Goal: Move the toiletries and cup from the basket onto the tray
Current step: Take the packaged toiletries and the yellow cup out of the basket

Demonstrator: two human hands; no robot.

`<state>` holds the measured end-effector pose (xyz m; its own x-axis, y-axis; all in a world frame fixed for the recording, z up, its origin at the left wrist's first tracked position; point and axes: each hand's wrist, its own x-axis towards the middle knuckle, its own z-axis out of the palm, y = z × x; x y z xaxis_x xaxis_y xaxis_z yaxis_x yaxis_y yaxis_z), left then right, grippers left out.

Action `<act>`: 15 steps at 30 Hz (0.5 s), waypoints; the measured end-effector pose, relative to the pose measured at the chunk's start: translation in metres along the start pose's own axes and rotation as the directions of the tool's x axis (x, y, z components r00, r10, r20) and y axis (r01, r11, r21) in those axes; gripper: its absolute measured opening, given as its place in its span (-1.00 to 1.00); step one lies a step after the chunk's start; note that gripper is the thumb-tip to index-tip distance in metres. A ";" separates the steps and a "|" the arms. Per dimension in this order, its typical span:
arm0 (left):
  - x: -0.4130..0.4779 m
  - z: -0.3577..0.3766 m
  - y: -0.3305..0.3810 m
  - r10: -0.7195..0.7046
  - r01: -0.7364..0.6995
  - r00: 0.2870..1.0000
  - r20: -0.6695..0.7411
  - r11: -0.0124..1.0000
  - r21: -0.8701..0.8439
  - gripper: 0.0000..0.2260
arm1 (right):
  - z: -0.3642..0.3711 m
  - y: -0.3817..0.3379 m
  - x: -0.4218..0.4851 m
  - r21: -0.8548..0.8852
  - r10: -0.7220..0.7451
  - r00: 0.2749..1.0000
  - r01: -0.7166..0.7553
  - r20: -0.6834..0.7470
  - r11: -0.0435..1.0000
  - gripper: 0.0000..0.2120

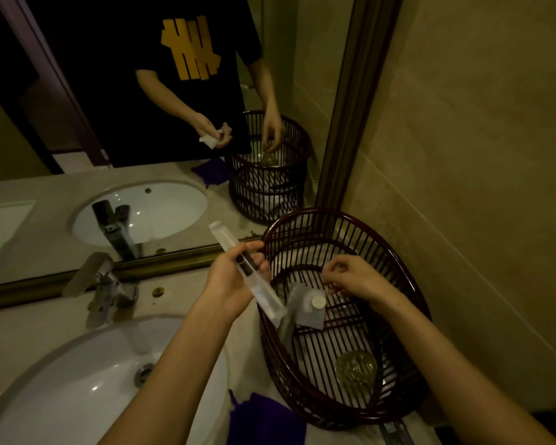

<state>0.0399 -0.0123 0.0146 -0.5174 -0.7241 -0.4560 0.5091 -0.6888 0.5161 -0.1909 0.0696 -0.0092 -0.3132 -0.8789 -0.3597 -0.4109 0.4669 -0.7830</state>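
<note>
A dark red slatted basket (305, 390) stands on the counter at the right, against the wall. My left hand (230, 276) is closed around a long clear-wrapped toothbrush packet (264, 293), held slanted over the basket's left rim. My right hand (355, 276) is inside the basket, with its fingers pinching the corner of a small grey packet with a round white cap (312, 308). A clear glass cup (355, 369) lies on the basket floor near the front. No tray is in view.
A white sink (77, 390) with a chrome tap (101, 284) fills the lower left. A purple cloth (264, 422) lies on the counter in front of the basket. A framed mirror (174, 258) runs behind the counter; a tiled wall rises at the right.
</note>
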 end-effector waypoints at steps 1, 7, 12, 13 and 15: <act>0.001 -0.004 -0.001 -0.032 0.031 0.999 -0.021 0.999 -0.026 -0.78 | 0.007 0.001 0.015 -0.065 0.017 1.000 -0.016 0.013 0.998 -0.98; 0.000 -0.018 0.000 -0.149 0.147 0.988 -0.024 0.986 -0.084 -0.70 | 0.080 0.016 0.061 -0.627 0.062 0.980 0.073 0.191 0.775 -0.79; -0.001 -0.020 -0.001 -0.144 0.141 0.989 -0.029 0.987 -0.082 -0.70 | 0.129 0.037 0.058 -0.716 0.183 0.863 0.253 0.471 0.651 -0.64; -0.001 -0.019 -0.002 -0.136 0.133 0.990 -0.030 0.988 -0.079 -0.70 | 0.133 0.040 0.058 -0.717 0.187 0.868 0.239 0.460 0.655 -0.65; -0.001 -0.019 -0.003 -0.116 0.113 0.993 -0.035 0.991 -0.069 -0.71 | 0.137 0.043 0.059 -0.718 0.179 0.887 0.210 0.425 0.664 -0.65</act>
<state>0.0524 -0.0102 0.0001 -0.5487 -0.6403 -0.5376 0.4938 -0.7671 0.4096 -0.1096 0.0246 -0.1331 0.0122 -0.7377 -0.6750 -0.9530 0.1957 -0.2312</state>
